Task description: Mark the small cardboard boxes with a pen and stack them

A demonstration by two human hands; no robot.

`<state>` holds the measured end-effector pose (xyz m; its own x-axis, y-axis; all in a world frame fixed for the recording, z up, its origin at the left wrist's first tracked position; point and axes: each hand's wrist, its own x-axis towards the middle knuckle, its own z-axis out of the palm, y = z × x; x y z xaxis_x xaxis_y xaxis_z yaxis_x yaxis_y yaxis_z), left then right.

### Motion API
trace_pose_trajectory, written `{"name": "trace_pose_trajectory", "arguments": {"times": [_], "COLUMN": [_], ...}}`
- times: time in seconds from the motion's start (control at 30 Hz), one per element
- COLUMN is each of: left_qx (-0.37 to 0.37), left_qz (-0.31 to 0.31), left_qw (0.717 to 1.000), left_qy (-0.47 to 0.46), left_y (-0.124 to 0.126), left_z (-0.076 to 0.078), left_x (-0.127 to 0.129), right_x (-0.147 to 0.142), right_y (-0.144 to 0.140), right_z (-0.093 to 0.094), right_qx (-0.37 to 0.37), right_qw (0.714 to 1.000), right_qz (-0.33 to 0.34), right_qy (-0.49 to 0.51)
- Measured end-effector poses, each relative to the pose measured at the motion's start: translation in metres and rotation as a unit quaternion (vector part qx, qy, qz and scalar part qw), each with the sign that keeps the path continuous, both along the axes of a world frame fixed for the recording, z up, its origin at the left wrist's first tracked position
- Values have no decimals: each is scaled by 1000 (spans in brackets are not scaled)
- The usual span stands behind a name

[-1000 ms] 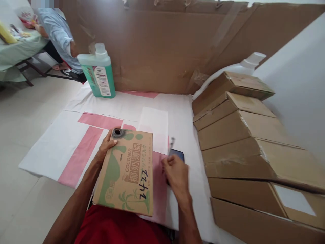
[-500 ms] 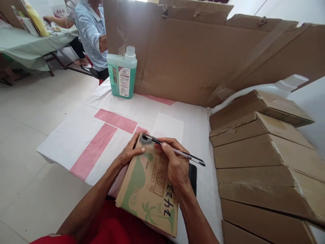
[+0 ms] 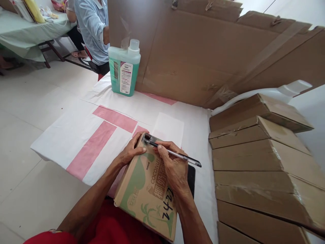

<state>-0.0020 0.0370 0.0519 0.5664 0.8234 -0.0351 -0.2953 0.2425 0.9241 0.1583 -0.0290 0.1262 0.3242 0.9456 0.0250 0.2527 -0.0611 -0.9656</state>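
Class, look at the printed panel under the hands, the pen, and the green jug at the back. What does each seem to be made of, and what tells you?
Printed panel: matte brown cardboard, raw edges, green print. Pen: likely clear glossy plastic; dark core shows through. Green jug: probably translucent plastic; the liquid tints it, white cap, paper label.

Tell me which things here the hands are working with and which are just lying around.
In hand:
- left hand steadying the coconut carton
- right hand holding the pen, tip at the carton's far corner

Lying about:
- green bottle
- stacked brown boxes
- dark phone beside the carton
- cardboard screen
- white-and-pink cloth
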Motion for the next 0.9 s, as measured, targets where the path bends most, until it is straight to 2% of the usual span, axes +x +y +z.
{"name": "trace_pose_trajectory", "arguments": {"times": [0.13, 0.27, 0.37, 0.43, 0.53, 0.6, 0.63, 0.67, 0.73, 0.8, 0.9], "left_qx": [-5, -7, -9, -11, -24, -33, -37, -41, -47, -55, -65], "left_qz": [9, 15, 11, 10, 16, 13, 9, 8, 12, 16, 15], "left_qw": [1000, 1000, 1000, 1000, 999, 999, 999, 999, 999, 998, 998], "left_qy": [-4, -4, -5, -10, -18, -16, -15, -14, -18, -20, -15], "left_y": [-1, -1, 0, 0, 1, 2, 2, 3, 2, 1, -1], "left_z": [2, 2, 1, 0, 0, 1, 2, 3, 5, 7, 11], "left_x": [1, 1, 1, 1, 0, -1, -1, -1, -1, 0, 0], "right_x": [3, -2, -8, -5, 23, 55, 72, 87, 106, 107, 88], "right_y": [-3, -5, -4, -1, 6, 7, 6, 3, -4, -12, -20], "right_z": [-5, -2, -2, -3, 4, 18, 26, 33, 39, 30, -2], "right_qx": [27, 26, 20, 43, 111, 119, 78, 7, -169, -292, -347], "right_qw": [997, 988, 987, 988, 979, 970, 964, 950, 894, 852, 846], "right_qz": [-69, -152, -158, -144, -162, -211, -228, -226, -165, -72, 27], "right_qy": [21, 13, 12, 37, 64, -18, -110, -215, -381, -429, -405]}}
